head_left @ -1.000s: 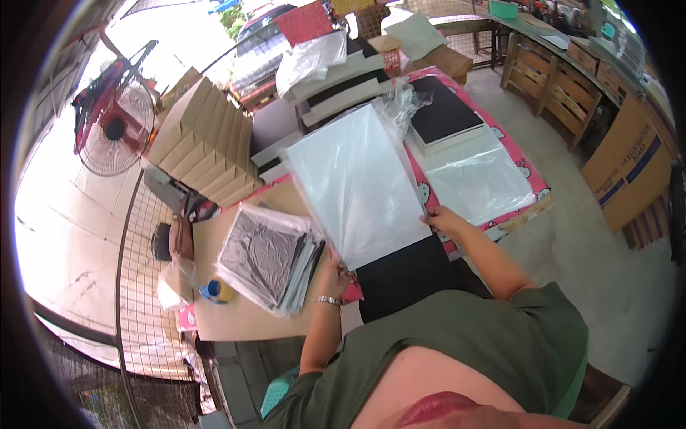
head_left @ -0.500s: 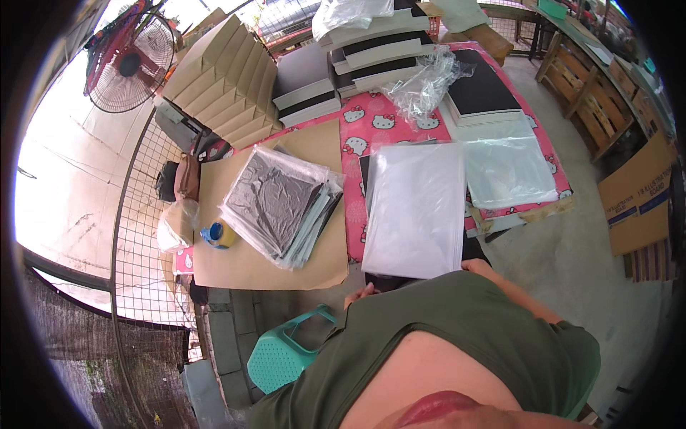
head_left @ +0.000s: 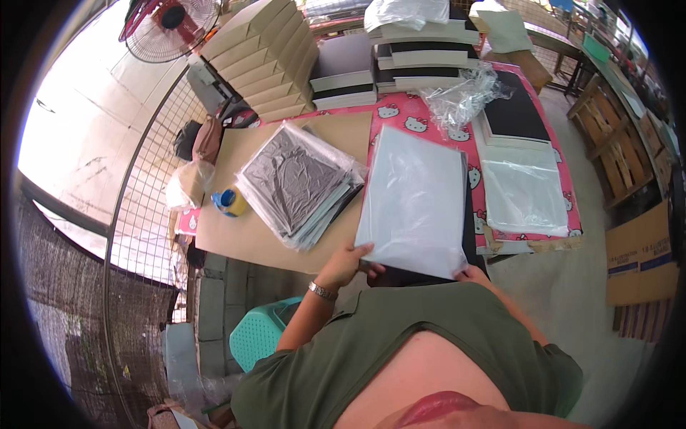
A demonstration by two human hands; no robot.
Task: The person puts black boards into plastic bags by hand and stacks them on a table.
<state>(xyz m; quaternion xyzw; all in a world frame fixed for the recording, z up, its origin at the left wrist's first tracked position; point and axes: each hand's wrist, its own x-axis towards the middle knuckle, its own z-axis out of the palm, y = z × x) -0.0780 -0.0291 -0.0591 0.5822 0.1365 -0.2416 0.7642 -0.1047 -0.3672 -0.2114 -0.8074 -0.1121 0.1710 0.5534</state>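
Note:
A white, flat pack in clear plastic [head_left: 414, 204] lies in front of me at a slight slant. My left hand [head_left: 346, 266] pinches its near left corner, thumb on top and fingers underneath. At the near right corner my right hand [head_left: 470, 274] is closed on the plastic; most of its fingers are hidden. Below the pack, black sheets [head_left: 429, 277] stick out along the near and right sides. To the left, several dark sheets in clear plastic [head_left: 293, 175] lie fanned in a pile on brown paper [head_left: 221, 239].
A blue and yellow tape roll or jar [head_left: 229, 203] stands left of the pile. Black and white stacks [head_left: 421, 57] and folded brown cartons [head_left: 261, 61] rise at the back. Plastic sleeves [head_left: 525, 196] lie right. A green stool [head_left: 259, 336] stands below left.
My left hand has come up into view and now grips the pack's near left corner. The pack has turned slightly, and the whole view has shifted.

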